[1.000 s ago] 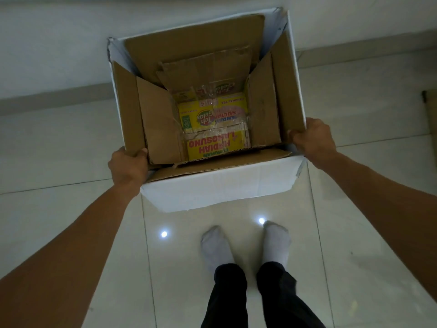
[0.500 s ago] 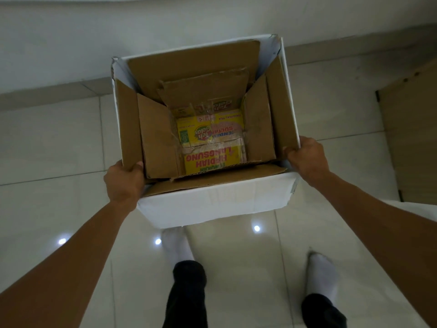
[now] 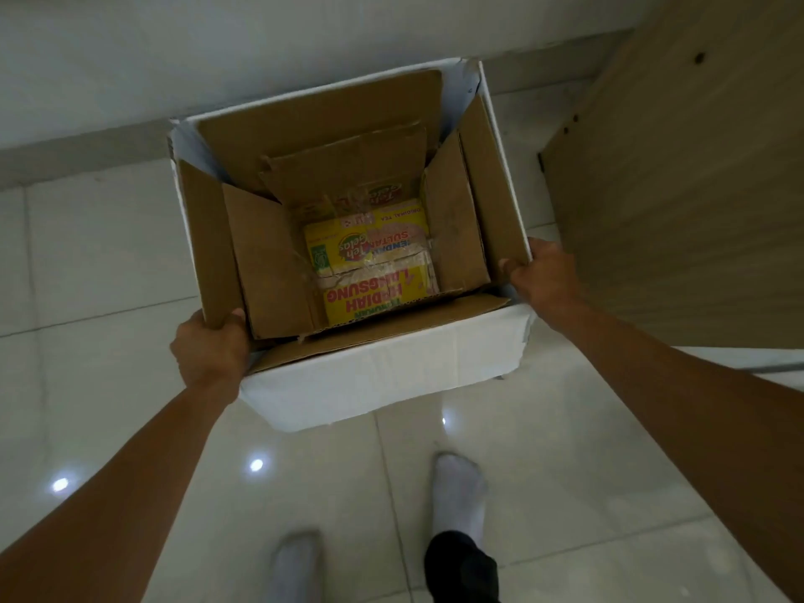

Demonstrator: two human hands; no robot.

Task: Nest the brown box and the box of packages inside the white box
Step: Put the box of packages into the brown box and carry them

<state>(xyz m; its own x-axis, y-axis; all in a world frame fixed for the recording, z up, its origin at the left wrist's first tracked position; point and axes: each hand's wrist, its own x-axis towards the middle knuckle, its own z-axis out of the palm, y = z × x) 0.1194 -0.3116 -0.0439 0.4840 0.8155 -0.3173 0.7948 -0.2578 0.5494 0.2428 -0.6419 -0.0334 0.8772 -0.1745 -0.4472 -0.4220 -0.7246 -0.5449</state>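
- White card formed the outer shell: the white box (image 3: pixel 378 380) was carried clear of the tiled floor (image 3: pixel 100 237), near a pale wall (image 3: pixel 261 45).
- We held it at both sides — our left hand (image 3: pixel 209 350) closed on the near-left rim, thumb inside, and our right hand (image 3: pixel 544 276) closed on the near-right rim.
- Inside it sat the brown box (image 3: pixel 269 263), flaps open and upright against the white walls.
- At the bottom of the brown box lay the box of packages (image 3: pixel 370 272), yellow with red lettering.
- We judged the nesting complete — all three sat one inside another; what remained, if anything, was setting the stack down.
- The white box's base was hidden, so we could not tell how well the inner boxes were seated.
- A wooden panel (image 3: pixel 678 189) at the right was cut off by the frame, its nature unclear.
- The fingers of both hands were hidden behind the box walls.
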